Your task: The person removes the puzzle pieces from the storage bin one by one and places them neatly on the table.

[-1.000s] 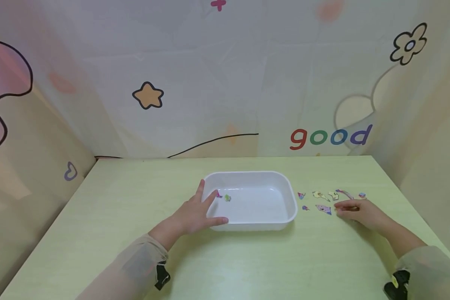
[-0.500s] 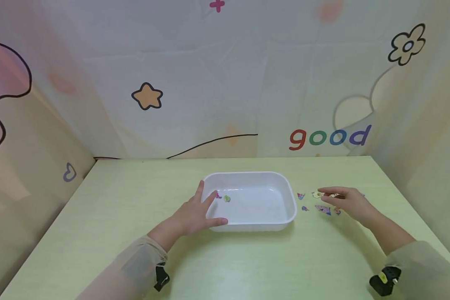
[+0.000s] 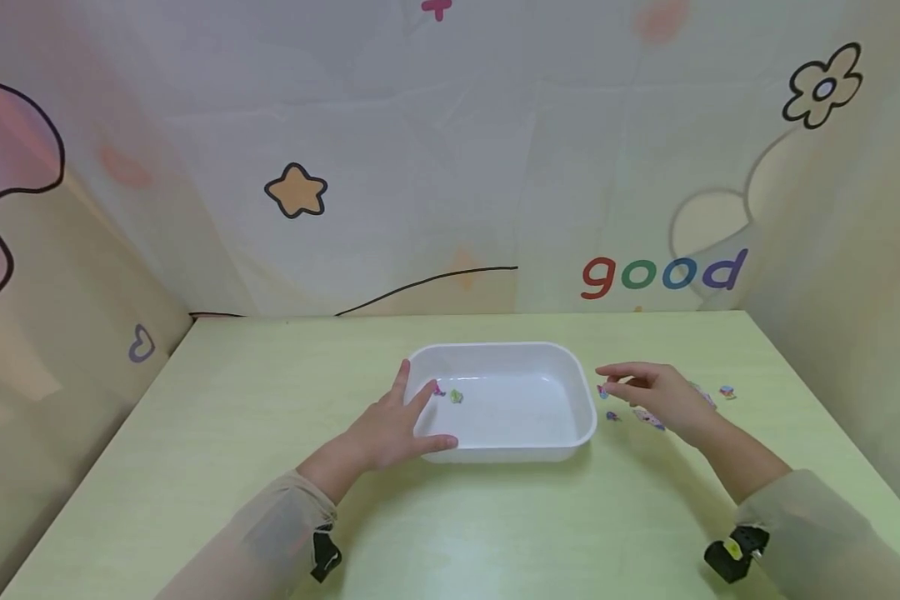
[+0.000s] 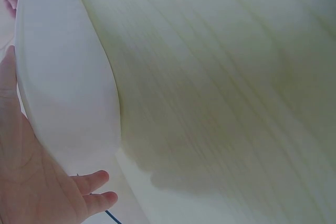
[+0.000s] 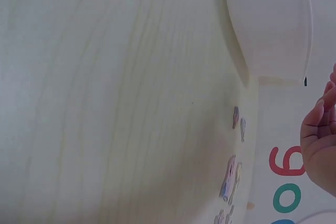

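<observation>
My left hand (image 3: 393,423) is spread at the left end of a white tray (image 3: 510,454), with the thumb over the near rim and the other fingers along the left side. Inside the tray lie a pink sticker-like cutout (image 3: 439,389) and a green cutout (image 3: 457,397). My right hand (image 3: 663,398) hovers just right of the tray, thumb and index finger apart. Close to its fingertips is a small pink-and-blue cutout (image 3: 602,391); nothing visible is held. In the right wrist view, the right hand (image 5: 321,140) is partly cut off by the frame.
On the pale wood table (image 3: 510,525), a small purple cutout (image 3: 612,416), a larger purple cutout (image 3: 649,418) and a round colourful cutout (image 3: 727,392) lie right of the tray. The right hand hides others. A printed cloth backdrop (image 3: 420,208) rises behind the table.
My right hand has moved left across the row of cutouts, from its right part to near the tray's edge. The left hand and the tray have stayed in place.
</observation>
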Action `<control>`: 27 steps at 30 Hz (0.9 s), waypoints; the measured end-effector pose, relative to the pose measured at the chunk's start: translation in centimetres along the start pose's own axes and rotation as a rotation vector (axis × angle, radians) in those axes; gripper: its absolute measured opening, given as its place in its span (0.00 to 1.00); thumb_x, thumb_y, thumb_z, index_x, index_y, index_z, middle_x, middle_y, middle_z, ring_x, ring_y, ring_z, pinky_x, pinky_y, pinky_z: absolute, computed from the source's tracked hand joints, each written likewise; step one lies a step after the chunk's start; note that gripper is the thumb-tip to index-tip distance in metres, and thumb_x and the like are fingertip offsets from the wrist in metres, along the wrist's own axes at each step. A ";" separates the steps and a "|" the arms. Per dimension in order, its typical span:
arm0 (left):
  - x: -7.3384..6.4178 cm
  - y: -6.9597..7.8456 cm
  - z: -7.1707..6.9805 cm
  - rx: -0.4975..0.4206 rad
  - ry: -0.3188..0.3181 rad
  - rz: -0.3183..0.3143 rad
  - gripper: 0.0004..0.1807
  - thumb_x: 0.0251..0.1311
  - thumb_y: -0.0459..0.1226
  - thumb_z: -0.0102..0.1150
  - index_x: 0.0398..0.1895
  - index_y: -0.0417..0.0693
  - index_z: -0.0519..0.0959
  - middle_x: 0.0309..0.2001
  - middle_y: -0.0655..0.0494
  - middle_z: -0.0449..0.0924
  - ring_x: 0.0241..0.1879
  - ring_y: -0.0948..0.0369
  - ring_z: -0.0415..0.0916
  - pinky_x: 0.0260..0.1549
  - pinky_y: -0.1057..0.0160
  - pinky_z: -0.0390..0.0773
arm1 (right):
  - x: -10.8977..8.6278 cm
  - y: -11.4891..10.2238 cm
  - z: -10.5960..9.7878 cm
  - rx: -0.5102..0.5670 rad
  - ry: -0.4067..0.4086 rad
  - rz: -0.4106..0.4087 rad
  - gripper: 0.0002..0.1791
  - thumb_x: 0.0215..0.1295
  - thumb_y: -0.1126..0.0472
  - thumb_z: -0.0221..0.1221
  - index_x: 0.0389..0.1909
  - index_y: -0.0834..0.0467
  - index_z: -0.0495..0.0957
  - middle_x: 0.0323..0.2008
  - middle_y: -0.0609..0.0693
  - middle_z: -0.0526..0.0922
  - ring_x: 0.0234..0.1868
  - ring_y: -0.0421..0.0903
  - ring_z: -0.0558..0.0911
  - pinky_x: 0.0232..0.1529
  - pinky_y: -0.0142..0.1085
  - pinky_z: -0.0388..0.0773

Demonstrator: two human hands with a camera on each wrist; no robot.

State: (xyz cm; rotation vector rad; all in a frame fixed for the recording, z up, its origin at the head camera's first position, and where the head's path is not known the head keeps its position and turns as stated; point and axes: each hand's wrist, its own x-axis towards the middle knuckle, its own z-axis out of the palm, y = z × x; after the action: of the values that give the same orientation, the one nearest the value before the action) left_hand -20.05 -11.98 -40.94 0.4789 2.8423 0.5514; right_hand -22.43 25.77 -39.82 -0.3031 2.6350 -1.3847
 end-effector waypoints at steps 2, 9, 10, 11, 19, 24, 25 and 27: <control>0.0 0.0 0.0 0.001 0.002 -0.001 0.53 0.47 0.71 0.50 0.73 0.56 0.51 0.73 0.44 0.25 0.61 0.37 0.61 0.54 0.41 0.65 | 0.2 -0.4 0.3 0.012 0.003 -0.010 0.27 0.60 0.49 0.61 0.56 0.62 0.75 0.41 0.58 0.79 0.36 0.51 0.73 0.27 0.33 0.71; 0.1 -0.1 0.2 -0.007 0.004 -0.004 0.52 0.47 0.71 0.50 0.73 0.58 0.51 0.73 0.44 0.25 0.61 0.36 0.61 0.54 0.40 0.64 | 1.0 -1.2 1.8 0.042 -0.003 -0.039 0.25 0.60 0.51 0.62 0.54 0.63 0.76 0.41 0.55 0.80 0.36 0.53 0.73 0.30 0.34 0.74; 0.1 -0.2 0.3 -0.007 0.005 -0.004 0.52 0.47 0.71 0.50 0.73 0.58 0.51 0.73 0.44 0.25 0.61 0.36 0.61 0.54 0.40 0.64 | 1.1 -1.3 2.0 0.043 -0.007 -0.037 0.26 0.60 0.51 0.62 0.54 0.63 0.76 0.41 0.55 0.80 0.37 0.54 0.73 0.32 0.35 0.75; 0.1 -0.2 0.3 -0.007 0.006 -0.004 0.52 0.47 0.71 0.50 0.73 0.58 0.51 0.73 0.44 0.25 0.61 0.36 0.61 0.54 0.40 0.64 | 1.2 -1.4 2.1 0.043 -0.011 -0.034 0.26 0.60 0.51 0.62 0.54 0.63 0.76 0.42 0.55 0.80 0.37 0.54 0.73 0.33 0.35 0.75; 0.2 -0.2 0.3 0.007 0.013 0.002 0.52 0.48 0.71 0.49 0.73 0.58 0.51 0.73 0.44 0.25 0.60 0.37 0.62 0.54 0.40 0.64 | 2.1 -2.6 3.1 0.040 -0.050 -0.050 0.26 0.60 0.51 0.62 0.55 0.62 0.76 0.40 0.59 0.79 0.37 0.53 0.72 0.34 0.36 0.74; 0.3 -0.1 0.0 0.005 0.008 0.000 0.53 0.47 0.71 0.50 0.73 0.57 0.51 0.73 0.43 0.25 0.60 0.37 0.61 0.54 0.41 0.65 | 2.5 -3.3 3.6 0.058 -0.041 -0.084 0.25 0.59 0.52 0.62 0.53 0.62 0.77 0.40 0.54 0.81 0.38 0.57 0.73 0.34 0.35 0.74; 0.2 -0.1 0.0 0.001 0.006 0.000 0.53 0.47 0.71 0.50 0.73 0.56 0.51 0.73 0.43 0.25 0.60 0.37 0.62 0.54 0.41 0.65 | 2.6 -3.4 3.8 0.058 -0.045 -0.087 0.24 0.60 0.52 0.62 0.53 0.63 0.77 0.41 0.53 0.81 0.38 0.57 0.73 0.35 0.36 0.74; 0.2 -0.1 0.0 0.002 0.004 -0.003 0.53 0.47 0.71 0.50 0.73 0.57 0.51 0.73 0.43 0.25 0.60 0.37 0.62 0.54 0.41 0.65 | 2.8 -3.7 4.1 0.064 -0.053 -0.085 0.24 0.59 0.54 0.63 0.53 0.63 0.77 0.42 0.52 0.82 0.38 0.59 0.73 0.36 0.38 0.74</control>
State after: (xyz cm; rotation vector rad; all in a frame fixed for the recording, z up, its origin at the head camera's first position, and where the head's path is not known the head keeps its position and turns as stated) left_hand -20.31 -11.98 -41.00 0.4739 2.8476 0.5498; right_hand -23.79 19.80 -39.17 -0.4419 2.5572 -1.4621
